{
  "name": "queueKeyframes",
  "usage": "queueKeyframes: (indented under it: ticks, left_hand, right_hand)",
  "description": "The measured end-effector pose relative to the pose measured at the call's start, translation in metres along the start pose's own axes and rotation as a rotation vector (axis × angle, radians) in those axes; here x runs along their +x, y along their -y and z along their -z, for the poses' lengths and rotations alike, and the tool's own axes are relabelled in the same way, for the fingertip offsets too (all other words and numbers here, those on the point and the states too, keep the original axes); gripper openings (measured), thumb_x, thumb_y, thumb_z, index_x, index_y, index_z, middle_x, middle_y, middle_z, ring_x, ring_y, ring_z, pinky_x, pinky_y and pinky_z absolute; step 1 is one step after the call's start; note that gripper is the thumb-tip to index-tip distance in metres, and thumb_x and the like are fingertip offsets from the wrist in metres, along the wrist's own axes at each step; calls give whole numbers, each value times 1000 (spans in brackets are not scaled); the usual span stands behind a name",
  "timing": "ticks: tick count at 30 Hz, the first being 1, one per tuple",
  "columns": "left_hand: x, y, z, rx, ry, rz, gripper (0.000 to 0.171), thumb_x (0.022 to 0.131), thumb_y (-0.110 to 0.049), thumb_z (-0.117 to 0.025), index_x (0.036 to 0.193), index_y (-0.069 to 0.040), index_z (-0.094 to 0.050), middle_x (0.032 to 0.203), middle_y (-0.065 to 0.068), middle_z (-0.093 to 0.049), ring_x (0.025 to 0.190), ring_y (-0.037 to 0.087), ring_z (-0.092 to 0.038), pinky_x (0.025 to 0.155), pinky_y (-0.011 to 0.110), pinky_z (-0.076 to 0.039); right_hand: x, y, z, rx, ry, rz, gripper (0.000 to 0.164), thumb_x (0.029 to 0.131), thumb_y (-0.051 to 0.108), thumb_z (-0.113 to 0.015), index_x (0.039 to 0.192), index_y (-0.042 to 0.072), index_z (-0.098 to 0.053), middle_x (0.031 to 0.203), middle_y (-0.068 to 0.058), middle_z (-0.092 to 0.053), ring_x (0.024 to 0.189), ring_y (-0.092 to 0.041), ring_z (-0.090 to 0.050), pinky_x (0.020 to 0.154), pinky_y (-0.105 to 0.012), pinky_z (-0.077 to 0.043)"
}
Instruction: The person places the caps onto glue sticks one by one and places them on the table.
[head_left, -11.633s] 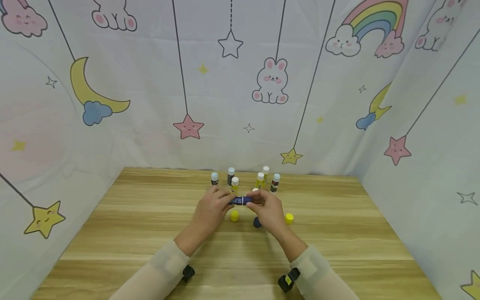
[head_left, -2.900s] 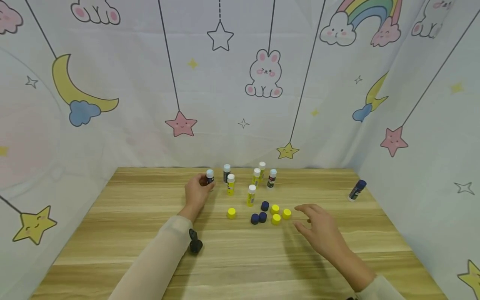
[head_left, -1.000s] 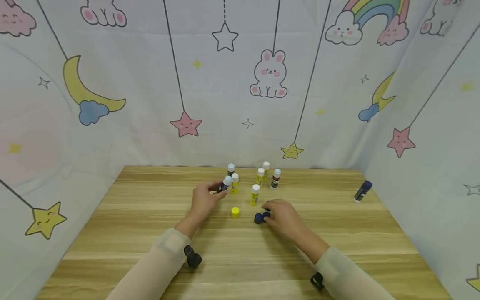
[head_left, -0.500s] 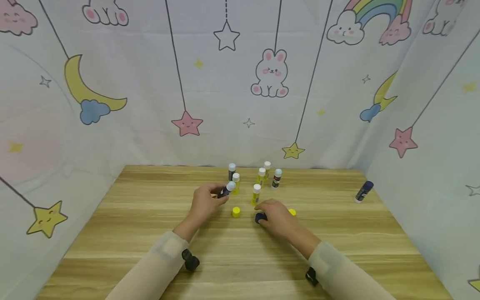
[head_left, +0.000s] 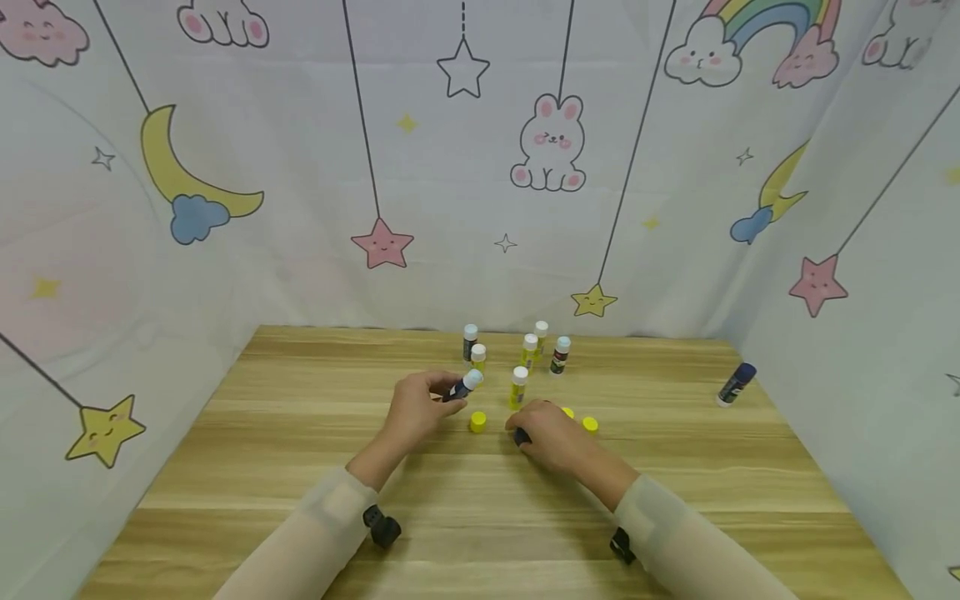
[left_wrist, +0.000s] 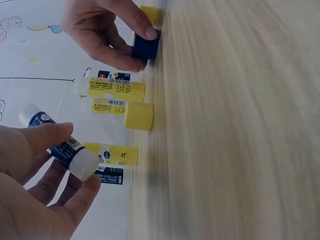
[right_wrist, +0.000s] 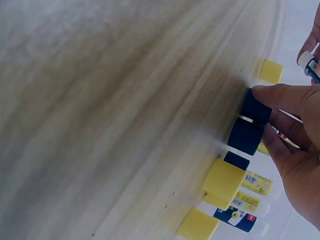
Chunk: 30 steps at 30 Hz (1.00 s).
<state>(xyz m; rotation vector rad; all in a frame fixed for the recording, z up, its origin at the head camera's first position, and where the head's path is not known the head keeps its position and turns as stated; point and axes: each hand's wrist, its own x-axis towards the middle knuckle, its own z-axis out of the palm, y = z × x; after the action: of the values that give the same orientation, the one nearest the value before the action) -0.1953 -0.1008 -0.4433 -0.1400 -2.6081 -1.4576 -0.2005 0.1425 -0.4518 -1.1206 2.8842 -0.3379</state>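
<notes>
My left hand (head_left: 414, 408) holds a navy glue stick (head_left: 461, 387) by its body, tilted and raised off the table. White shows at both of its ends in the left wrist view, and no navy cap is on it. Down at the table, my right hand (head_left: 553, 433) pinches a navy cap (right_wrist: 256, 106) between thumb and fingers. A second navy cap (right_wrist: 246, 136) sits right beside it, with a third navy cap (right_wrist: 236, 160) further along. The right hand hides most of these caps from the head view.
Yellow caps (head_left: 477, 422) lie around the hands. Behind stand several uncapped glue sticks, yellow (head_left: 519, 388) and dark (head_left: 559, 357). A navy-capped glue stick (head_left: 737, 385) stands alone at the table's right. A printed curtain (head_left: 315, 275) rises behind the wooden table (head_left: 262, 450).
Since 2.9 s ago, my left hand has lifted the glue stick from its place and brought it rightward, tilted. My right hand has moved left onto the navy caps and pinched one.
</notes>
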Motion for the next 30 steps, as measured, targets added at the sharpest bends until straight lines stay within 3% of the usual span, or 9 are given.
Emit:
queueKeyframes:
  ticks: [9, 13, 23, 30]
  left_hand:
    - [-4, -6, 4, -43, 20, 18, 31, 81, -10, -86, 111, -13, -78, 102, 2, -76, 95, 21, -70, 83, 40, -60]
    - [-6, -7, 5, -56, 32, 20, 31, 82, -9, -85, 112, -13, -78, 102, 3, -76, 96, 21, -70, 82, 39, -60]
    - [-8, -6, 6, -47, 42, 42, 30, 83, -10, -85, 112, -14, -78, 105, 1, -76, 98, 21, -69, 82, 38, -60]
    - [-11, -6, 7, -33, 40, 29, 30, 83, -11, -85, 112, -15, -78, 104, 1, -76, 96, 20, -69, 81, 38, -59]
  right_hand:
    - [-1, 1, 2, -26, -21, 25, 16, 85, 4, -81, 98, 13, -77, 97, 1, -72, 99, -20, -66, 89, -38, -56]
    - [-2, 2, 3, -26, -48, 14, 15, 87, 9, -80, 101, 11, -76, 99, -1, -73, 99, -19, -67, 89, -37, -57]
    - [-5, 7, 8, 118, -79, -110, 21, 91, 18, -78, 111, 11, -76, 113, -5, -73, 110, -22, -66, 94, -40, -56]
    - [-7, 10, 11, 173, -111, -139, 22, 91, 19, -78, 111, 12, -75, 113, -5, -73, 103, -21, -68, 87, -39, -57]
